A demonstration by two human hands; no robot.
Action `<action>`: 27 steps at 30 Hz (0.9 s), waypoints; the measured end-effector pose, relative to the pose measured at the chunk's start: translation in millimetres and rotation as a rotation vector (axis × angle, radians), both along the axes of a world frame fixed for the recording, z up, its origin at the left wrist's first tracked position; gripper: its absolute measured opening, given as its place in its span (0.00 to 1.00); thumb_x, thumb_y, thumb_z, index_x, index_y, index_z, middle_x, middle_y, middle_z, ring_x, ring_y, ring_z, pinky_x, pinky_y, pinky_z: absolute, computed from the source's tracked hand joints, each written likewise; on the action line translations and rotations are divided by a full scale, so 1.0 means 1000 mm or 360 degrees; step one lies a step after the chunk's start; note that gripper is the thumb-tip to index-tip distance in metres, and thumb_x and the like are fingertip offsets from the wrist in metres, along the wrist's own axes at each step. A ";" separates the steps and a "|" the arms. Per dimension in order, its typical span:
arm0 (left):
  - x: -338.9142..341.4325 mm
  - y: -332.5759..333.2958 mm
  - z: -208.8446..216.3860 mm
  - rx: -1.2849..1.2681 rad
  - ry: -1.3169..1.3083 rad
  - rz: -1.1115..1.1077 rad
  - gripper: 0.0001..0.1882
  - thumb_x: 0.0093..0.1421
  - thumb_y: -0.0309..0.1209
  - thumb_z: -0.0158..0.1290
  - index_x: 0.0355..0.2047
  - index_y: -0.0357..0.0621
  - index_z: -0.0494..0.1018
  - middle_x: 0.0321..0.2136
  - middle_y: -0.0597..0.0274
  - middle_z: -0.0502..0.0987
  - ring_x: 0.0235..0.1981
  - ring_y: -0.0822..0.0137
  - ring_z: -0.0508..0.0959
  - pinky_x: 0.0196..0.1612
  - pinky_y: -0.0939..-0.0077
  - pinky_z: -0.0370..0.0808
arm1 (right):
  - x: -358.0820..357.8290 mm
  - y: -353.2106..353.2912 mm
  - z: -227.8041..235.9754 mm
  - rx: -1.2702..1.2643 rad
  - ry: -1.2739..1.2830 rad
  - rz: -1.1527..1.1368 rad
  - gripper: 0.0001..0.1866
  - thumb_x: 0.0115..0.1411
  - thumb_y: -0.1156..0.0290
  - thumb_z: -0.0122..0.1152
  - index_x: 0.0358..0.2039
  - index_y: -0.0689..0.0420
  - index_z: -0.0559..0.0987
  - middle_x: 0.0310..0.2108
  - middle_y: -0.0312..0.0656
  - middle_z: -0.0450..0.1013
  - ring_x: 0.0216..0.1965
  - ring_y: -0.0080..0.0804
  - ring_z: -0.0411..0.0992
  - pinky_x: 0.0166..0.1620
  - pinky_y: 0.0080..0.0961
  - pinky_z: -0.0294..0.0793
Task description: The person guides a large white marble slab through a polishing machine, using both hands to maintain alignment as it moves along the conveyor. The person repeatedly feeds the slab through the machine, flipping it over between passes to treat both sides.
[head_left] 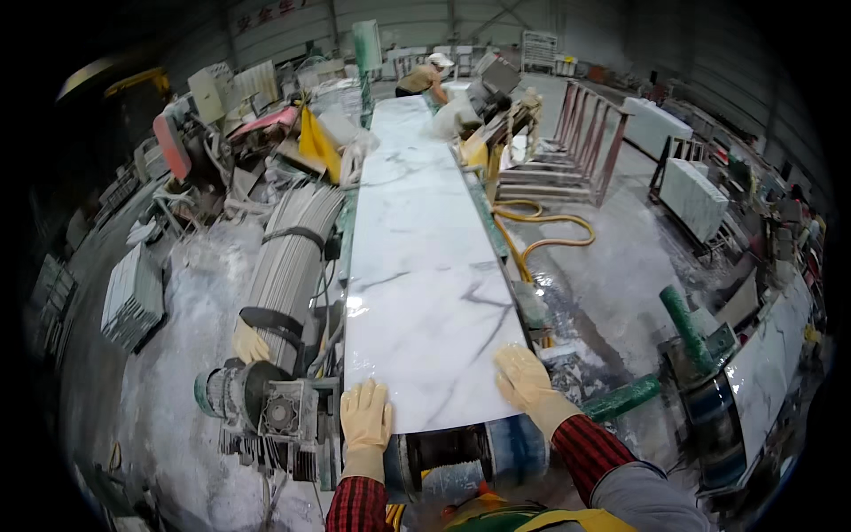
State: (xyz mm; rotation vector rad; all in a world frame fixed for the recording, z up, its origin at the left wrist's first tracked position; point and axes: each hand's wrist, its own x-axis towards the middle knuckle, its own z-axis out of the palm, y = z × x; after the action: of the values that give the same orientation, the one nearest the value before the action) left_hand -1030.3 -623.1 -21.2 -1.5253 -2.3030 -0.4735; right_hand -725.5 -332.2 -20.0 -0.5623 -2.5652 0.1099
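Observation:
A long, wet white marble slab with grey veins (425, 328) lies flat on a roller conveyor in front of me. A faint line crosses it, beyond which more white marble (412, 208) stretches away. My left hand (365, 421), in a cream rubber glove, rests palm down at the slab's near left corner with fingers extended. At the near right edge, my right hand (530, 383) lies on the slab in a matching glove, its fingers out along the border. Just below the slab's near end shows a blue and black roller (519, 446).
To my left are a motor with gearbox (275, 408), a bundle of grey strips (288, 248) and a spare cream glove (251, 341). On the right stand a yellow hose (558, 241), a red metal rack (581, 142) and green rollers (625, 398). Beyond the far end, a person (427, 77) bends over.

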 end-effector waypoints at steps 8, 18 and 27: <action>0.009 -0.002 0.019 -0.0088 -0.0093 -0.0052 0.25 0.68 0.36 0.63 0.64 0.45 0.78 0.66 0.45 0.79 0.66 0.39 0.76 0.73 0.39 0.67 | -0.030 0.024 -0.001 -0.0065 0.0062 -0.0017 0.28 0.67 0.60 0.68 0.65 0.56 0.82 0.69 0.54 0.77 0.71 0.58 0.72 0.76 0.55 0.66; 0.011 -0.004 0.019 -0.0121 -0.0106 -0.0068 0.26 0.69 0.38 0.61 0.65 0.45 0.78 0.67 0.45 0.79 0.67 0.38 0.75 0.73 0.38 0.66 | -0.031 0.021 0.011 -0.0019 0.0182 -0.0001 0.24 0.64 0.62 0.69 0.60 0.56 0.83 0.65 0.50 0.79 0.68 0.52 0.74 0.73 0.51 0.69; 0.016 -0.010 0.020 -0.0114 -0.0159 -0.0074 0.26 0.70 0.38 0.61 0.66 0.46 0.78 0.67 0.45 0.78 0.67 0.37 0.75 0.74 0.38 0.66 | -0.027 0.017 0.013 -0.0002 0.0213 0.0008 0.23 0.65 0.63 0.69 0.59 0.56 0.83 0.63 0.50 0.80 0.67 0.52 0.75 0.71 0.50 0.71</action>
State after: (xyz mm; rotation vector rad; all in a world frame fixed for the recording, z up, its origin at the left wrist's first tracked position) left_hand -1014.4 -633.5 -1.6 -1.6266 -2.3878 -0.4950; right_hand -752.7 -315.4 -7.5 -0.5307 -2.4370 0.1458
